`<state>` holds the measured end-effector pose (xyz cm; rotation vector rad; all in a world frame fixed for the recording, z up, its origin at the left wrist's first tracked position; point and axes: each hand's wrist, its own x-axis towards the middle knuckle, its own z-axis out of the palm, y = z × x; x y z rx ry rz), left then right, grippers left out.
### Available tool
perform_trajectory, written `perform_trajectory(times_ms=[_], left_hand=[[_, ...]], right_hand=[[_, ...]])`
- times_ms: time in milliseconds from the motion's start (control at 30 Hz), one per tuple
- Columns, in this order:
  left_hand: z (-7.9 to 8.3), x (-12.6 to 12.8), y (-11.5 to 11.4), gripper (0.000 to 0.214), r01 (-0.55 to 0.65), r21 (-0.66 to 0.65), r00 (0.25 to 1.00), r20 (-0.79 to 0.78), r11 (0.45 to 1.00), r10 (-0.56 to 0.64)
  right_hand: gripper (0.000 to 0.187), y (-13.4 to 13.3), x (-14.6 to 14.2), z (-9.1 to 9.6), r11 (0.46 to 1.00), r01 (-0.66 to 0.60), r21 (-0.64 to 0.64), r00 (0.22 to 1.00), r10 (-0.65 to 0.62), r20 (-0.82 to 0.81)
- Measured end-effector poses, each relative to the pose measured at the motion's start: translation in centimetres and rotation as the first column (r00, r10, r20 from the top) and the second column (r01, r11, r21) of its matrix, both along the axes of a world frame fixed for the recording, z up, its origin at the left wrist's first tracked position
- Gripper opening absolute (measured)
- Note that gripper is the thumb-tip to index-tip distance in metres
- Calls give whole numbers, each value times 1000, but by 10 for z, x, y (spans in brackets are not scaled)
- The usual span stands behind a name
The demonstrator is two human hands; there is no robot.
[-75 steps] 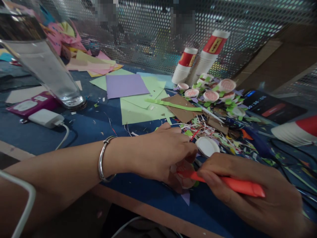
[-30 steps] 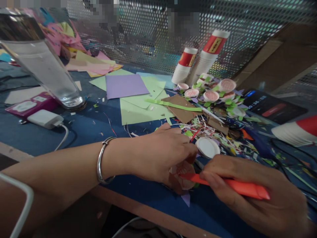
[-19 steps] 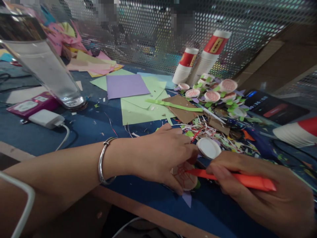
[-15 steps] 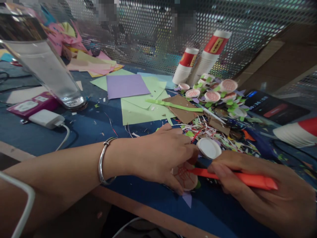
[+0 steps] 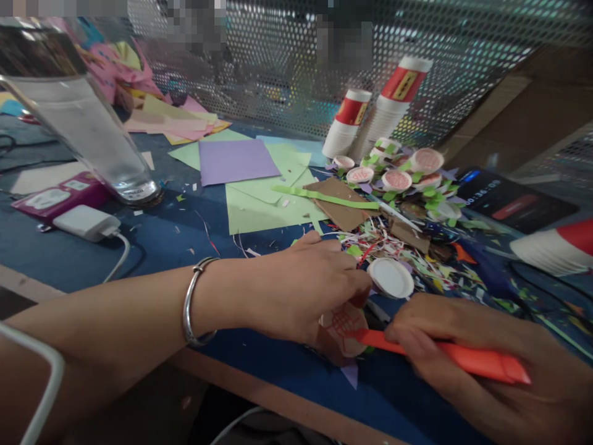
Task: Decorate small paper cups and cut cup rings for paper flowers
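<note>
Two hands are at work at the lower middle and lower right of the frame, each closed on one thing. The left hand [image 5: 310, 287], with one silver bangle [image 5: 188, 303] at its wrist, curls over one round piece [image 5: 346, 324] just below the middle, pinning it on the blue bench [image 5: 269, 355]. Red lines mark its face, and one purple paper point [image 5: 351, 375] juts from beneath. The right hand [image 5: 486, 327] grips one red-orange marker [image 5: 488, 363], whose tip meets that face.

One white lid [image 5: 390, 277] lies just above and between the hands. Upper right of centre, at least six similar discs [image 5: 397, 181] with green and purple bits lie heaped; they overlap too much for an exact count. Behind them two cup stacks [image 5: 351, 120] stand upright; a third [image 5: 551, 250] enters at the right edge, below one phone [image 5: 519, 198].

Two brown pieces [image 5: 340, 201] lie right of centre, one green strip [image 5: 324, 194] crossing the larger, above countless paper shreds [image 5: 384, 244]. One purple sheet [image 5: 238, 161] rests on several green sheets [image 5: 259, 213] at upper centre. Toward the upper left are one clear bottle [image 5: 97, 130], one magenta pack [image 5: 60, 196] and one white adapter [image 5: 86, 221].
</note>
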<state>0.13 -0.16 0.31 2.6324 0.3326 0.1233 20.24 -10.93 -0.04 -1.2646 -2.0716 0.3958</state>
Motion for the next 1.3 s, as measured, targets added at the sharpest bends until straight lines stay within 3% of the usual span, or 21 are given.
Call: perform_trajectory(times_ms=[167, 400, 667, 1033, 1300], left_hand=[[0, -1, 0, 42, 3, -2, 1000, 8, 1000, -3], [1, 0, 1, 41, 6, -33, 1000, 3, 999, -6], [1, 1, 1, 42, 7, -7, 1000, -11, 1000, -7], [0, -1, 1, 47, 16, 5, 1000, -16, 1000, -16], [-1, -1, 2, 47, 22, 6, 1000, 14, 1000, -22]], right_hand=[[19, 1, 0, -1, 999, -50, 10, 998, 50, 39], [21, -1, -3, -2, 999, 6, -41, 1000, -6, -15], [24, 6, 0, -1, 999, 45, 10, 998, -45, -42], [29, 6, 5, 0, 994, 108, 13, 994, -108, 34], [26, 1, 4, 4, 992, 121, -23, 993, -122, -9]])
